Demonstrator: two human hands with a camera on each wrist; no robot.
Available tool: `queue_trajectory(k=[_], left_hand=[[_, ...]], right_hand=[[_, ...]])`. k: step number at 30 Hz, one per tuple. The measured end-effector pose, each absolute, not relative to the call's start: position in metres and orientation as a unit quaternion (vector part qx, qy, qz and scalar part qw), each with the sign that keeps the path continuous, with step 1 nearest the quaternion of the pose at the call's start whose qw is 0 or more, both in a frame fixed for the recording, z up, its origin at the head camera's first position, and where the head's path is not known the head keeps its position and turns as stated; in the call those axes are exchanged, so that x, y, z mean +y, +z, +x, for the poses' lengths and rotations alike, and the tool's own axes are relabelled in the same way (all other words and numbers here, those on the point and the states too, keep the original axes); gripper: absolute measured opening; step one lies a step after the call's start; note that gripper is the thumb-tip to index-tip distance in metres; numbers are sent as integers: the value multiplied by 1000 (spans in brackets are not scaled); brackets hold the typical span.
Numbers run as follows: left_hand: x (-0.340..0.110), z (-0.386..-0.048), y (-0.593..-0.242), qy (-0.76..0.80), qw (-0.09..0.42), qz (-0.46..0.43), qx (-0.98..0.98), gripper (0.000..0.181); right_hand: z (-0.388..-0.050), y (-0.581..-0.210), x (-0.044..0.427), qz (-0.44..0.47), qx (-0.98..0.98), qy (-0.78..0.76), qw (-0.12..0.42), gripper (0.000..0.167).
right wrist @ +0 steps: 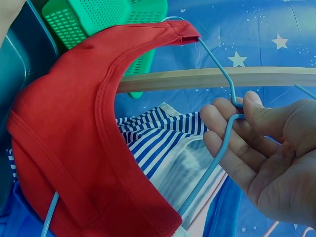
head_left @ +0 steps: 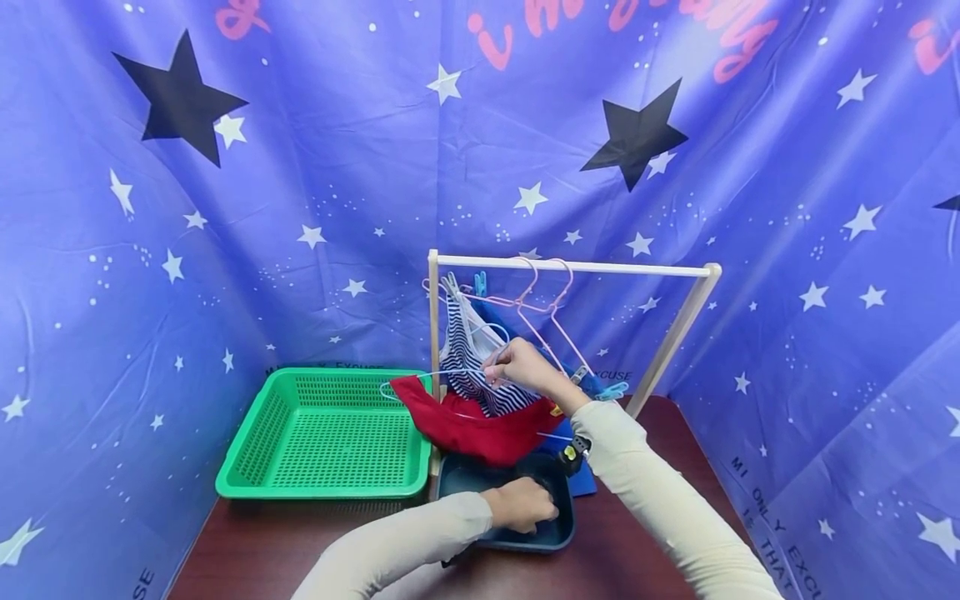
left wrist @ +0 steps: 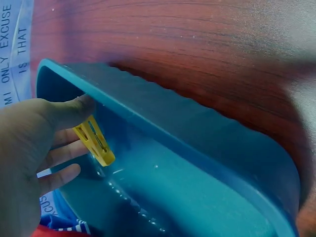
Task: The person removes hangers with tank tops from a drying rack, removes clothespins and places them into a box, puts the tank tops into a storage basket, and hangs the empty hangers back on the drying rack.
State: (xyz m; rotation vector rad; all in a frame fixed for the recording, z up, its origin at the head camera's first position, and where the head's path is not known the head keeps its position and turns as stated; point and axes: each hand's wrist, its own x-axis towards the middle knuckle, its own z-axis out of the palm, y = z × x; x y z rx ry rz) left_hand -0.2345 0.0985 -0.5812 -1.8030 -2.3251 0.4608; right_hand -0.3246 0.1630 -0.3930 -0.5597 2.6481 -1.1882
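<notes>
In the head view my left hand [head_left: 522, 504] reaches down into a dark teal basin [head_left: 564, 521]. Its thumb and fingers pinch a yellow clothespin [left wrist: 95, 142], seen clearly in the left wrist view. My right hand [head_left: 525, 367] holds a light blue wire hanger [right wrist: 217, 61] near its neck, between thumb and fingers. From this hanger droops a red garment [right wrist: 74, 98], one strap looped over the hanger's end, above the basin. A small yellow piece [head_left: 556, 410] shows at the garment's right end.
A wooden rack [head_left: 637, 268] carries pink hangers [head_left: 542, 333] behind my right hand. A striped garment [head_left: 457, 350] hangs there with clothespins [head_left: 480, 283]. On the left stands a green basket [head_left: 352, 442]. A starry curtain [head_left: 360, 167] encloses the brown table [head_left: 630, 550].
</notes>
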Motion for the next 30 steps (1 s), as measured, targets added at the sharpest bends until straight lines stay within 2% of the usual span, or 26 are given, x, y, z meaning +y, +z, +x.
queue_trajectory(k=[20,30], left_hand=[[108,-237,-599,136,54,-590,-794,17],[106,-237,-607,129,71,-588,-795,10]], right_hand=[[-326,-390,158,-205,896,-379,107,19],[-323,-387,154,-171,879,-415,161,15]])
